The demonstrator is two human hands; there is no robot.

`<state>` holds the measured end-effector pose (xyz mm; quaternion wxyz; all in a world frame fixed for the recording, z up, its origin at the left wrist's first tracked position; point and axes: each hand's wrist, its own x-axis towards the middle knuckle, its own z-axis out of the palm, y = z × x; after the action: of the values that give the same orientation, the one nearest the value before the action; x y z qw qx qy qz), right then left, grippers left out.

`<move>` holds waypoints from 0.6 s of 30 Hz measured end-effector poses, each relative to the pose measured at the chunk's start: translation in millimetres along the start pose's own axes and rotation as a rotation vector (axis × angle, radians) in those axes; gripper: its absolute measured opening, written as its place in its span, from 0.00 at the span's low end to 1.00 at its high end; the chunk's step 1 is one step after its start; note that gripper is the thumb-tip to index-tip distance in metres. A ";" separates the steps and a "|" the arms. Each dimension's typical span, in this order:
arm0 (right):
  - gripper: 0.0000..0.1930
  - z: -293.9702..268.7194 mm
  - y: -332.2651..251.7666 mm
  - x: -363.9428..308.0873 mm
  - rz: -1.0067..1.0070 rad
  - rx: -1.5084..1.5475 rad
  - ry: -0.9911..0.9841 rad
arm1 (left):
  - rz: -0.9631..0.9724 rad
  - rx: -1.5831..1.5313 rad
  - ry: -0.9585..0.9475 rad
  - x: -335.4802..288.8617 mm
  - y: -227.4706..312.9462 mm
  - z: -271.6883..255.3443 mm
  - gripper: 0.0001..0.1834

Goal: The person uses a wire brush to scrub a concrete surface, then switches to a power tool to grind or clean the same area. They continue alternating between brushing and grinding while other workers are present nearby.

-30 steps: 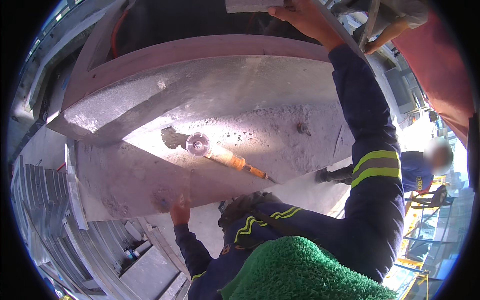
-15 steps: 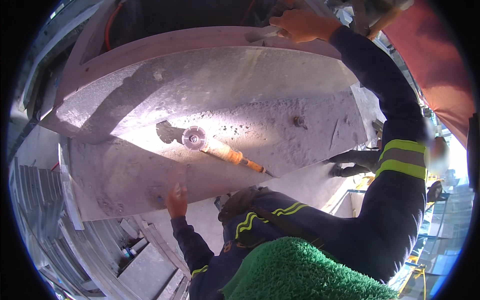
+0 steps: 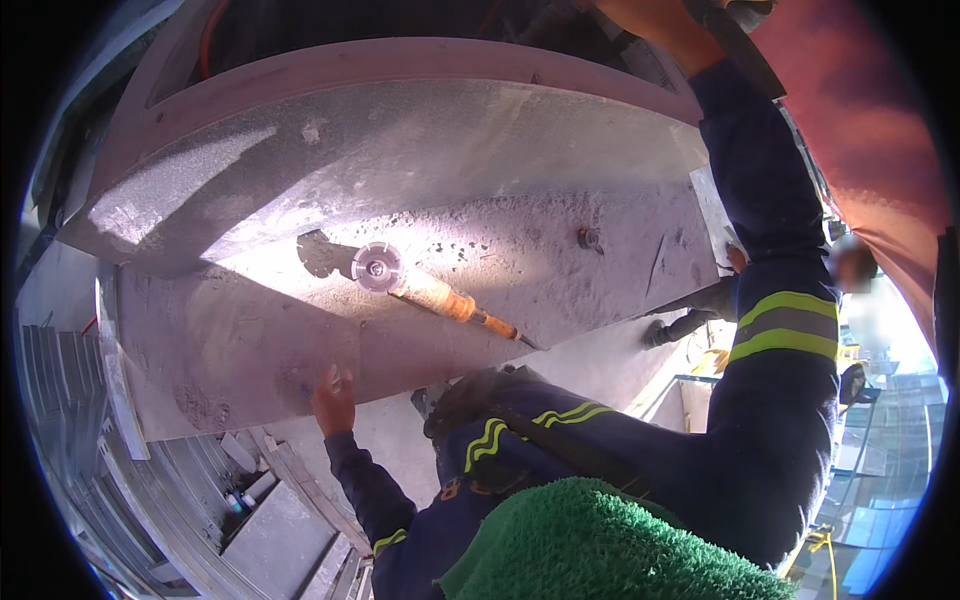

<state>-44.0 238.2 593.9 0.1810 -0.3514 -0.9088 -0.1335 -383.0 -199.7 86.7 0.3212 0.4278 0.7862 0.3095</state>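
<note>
My left hand [image 3: 334, 402] is at the near edge of a dusty stone-like slab [image 3: 270, 370], its fingers raised, slightly bent and apart, holding nothing. My right hand [image 3: 662, 28] reaches to the top edge of the picture. Its fingers are partly cut off there, so I cannot make out what they hold, if anything. Farther up the slab, between my hands, lies an orange angle grinder [image 3: 432, 295] with a segmented cutting disc [image 3: 377, 268] at its left end. Its cord end points toward me. A small brownish round piece [image 3: 589, 238] sits farther right on the slab.
A tall curved grey panel [image 3: 400, 150] with a pinkish rim rises behind the grinder. Stacked metal strips [image 3: 150, 500] lie at lower left, beside a grey sheet [image 3: 282, 540]. Red fabric [image 3: 860, 120] hangs at upper right. Another person [image 3: 855, 268] is beyond my right arm.
My right hand has moved up and right, partly out of the picture; the flat-bladed tool it held no longer shows. The left hand stays by the slab's edge. The whole view has shifted slightly.
</note>
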 end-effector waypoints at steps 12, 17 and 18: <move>0.22 -31.9 -27.6 -2.0 -0.061 -0.013 0.012 | 0.009 -0.058 0.008 -1.2 5.8 -0.6 0.26; 0.21 -15.7 -0.3 -92.2 0.397 0.283 -0.017 | 0.055 -0.165 0.113 0.0 10.3 0.0 0.26; 0.22 -10.6 0.9 -121.2 0.490 0.377 0.071 | 0.059 -0.142 0.089 -2.7 9.0 -0.4 0.27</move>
<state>42.5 163.3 552.4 0.3013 -0.5153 -0.7990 0.0727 -377.9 -198.2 94.4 0.3062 0.4128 0.7629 0.3923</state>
